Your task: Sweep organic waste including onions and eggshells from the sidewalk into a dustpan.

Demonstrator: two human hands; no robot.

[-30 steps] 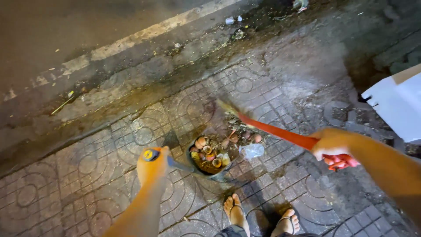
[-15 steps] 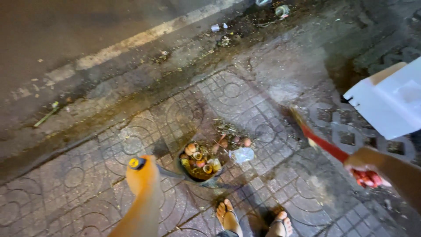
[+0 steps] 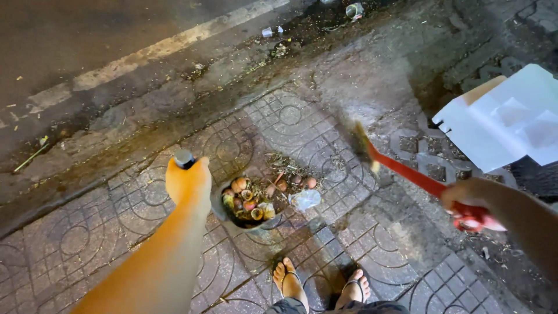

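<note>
Head view, 1 frame. Left hand point(image 3: 187, 181): fingers wrapped tight on the upright dustpan handle point(image 3: 185, 159). Dustpan point(image 3: 247, 204): resting on patterned paving point(image 3: 75, 244), holding shells and scraps. Loose debris point(image 3: 293, 181) and a clear plastic scrap point(image 3: 304, 199) lie just beside its mouth. Right hand point(image 3: 474, 203): fingers curled round the red broom point(image 3: 407, 174), bristles lifted and blurred. Risk: a hard sweep could scatter shells past the pan; bare sandalled feet point(image 3: 319, 282) stand near.

white foam box point(image 3: 503, 119) | right edge, on pavement | boxy, open, plain white | no labels visible
</note>
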